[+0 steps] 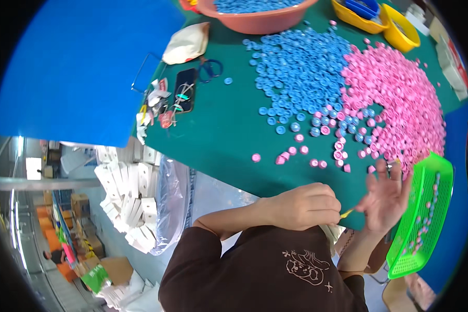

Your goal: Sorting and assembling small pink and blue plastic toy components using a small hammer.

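My left hand is closed, its fingers wrapped together just beyond the near edge of the green table. A thin yellow strip sticks out from its fingers toward the right; its exact kind is too small to make out. Beside it, my right hand is raised with palm showing and fingers spread. Its thumb is close to the strip's end, though I cannot tell if they touch. Past my hands lie a heap of blue button-like beads and a heap of pink ones, mixed where they meet.
A bright green basket with blue and pink beads in rows stands right of my right hand. A pink basin and yellow bowls are at the back. Scissors, a phone and a white bag lie left.
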Tool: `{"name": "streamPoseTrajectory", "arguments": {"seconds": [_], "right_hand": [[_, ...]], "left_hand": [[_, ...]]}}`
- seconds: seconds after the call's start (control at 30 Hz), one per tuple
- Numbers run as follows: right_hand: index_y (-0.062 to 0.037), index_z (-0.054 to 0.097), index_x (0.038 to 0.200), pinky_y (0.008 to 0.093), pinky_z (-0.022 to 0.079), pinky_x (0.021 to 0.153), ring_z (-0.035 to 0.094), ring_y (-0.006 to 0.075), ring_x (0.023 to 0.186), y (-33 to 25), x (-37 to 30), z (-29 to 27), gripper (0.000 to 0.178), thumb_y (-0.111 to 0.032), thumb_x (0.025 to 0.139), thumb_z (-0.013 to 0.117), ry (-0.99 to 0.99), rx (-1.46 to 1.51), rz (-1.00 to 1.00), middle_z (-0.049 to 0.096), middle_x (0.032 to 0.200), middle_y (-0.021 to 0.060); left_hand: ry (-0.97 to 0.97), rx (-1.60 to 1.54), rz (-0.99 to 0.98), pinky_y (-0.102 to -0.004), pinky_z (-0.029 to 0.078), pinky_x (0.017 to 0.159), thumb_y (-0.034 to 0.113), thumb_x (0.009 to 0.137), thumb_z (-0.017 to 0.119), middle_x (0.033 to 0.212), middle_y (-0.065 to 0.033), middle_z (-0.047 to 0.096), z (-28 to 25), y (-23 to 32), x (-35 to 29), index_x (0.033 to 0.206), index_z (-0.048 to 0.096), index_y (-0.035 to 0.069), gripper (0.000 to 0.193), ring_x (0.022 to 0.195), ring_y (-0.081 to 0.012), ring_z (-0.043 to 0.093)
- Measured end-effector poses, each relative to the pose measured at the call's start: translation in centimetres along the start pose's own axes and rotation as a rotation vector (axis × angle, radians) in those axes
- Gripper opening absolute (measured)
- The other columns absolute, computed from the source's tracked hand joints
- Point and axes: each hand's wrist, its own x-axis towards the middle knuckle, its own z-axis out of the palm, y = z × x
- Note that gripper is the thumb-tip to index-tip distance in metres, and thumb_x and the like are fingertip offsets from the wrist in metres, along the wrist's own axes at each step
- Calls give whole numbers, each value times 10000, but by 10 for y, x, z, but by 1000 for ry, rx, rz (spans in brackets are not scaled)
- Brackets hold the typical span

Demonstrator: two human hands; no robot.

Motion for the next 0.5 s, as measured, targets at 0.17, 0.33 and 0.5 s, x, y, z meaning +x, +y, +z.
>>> {"name": "streamPoseTrajectory", "arguments": {"seconds": [0.17, 0.33, 0.5], "right_hand": [[-39, 563, 1139, 595, 473, 843, 625, 276, 570, 17, 25, 20, 402, -402, 1013, 446, -592, 203, 233, 647, 1087, 154], [52, 631, 955, 374, 492, 548, 619, 244, 543, 32, 1, -8, 332, -278, 937, 605, -445, -272, 415, 673, 819, 189], [21, 631, 959, 226, 441, 428, 545, 119, 494, 27, -14, -41, 255, -230, 915, 639, 358, -992, 232, 617, 752, 86]], "left_hand": [[291, -63, -98, -339, 483, 649, 107, 822, 739, 895, -63, 570, -33, -4, -8, 821, 633, 84, 109, 749, -230, 575], [1192, 115, -349, -270, 467, 697, 119, 997, 522, 900, -61, 583, -148, -14, -59, 924, 577, 57, 110, 736, -134, 554], [1215, 740, -747, -209, 456, 625, 134, 971, 611, 794, -47, 648, -294, -34, -139, 997, 661, -41, 184, 703, -87, 585]]}}
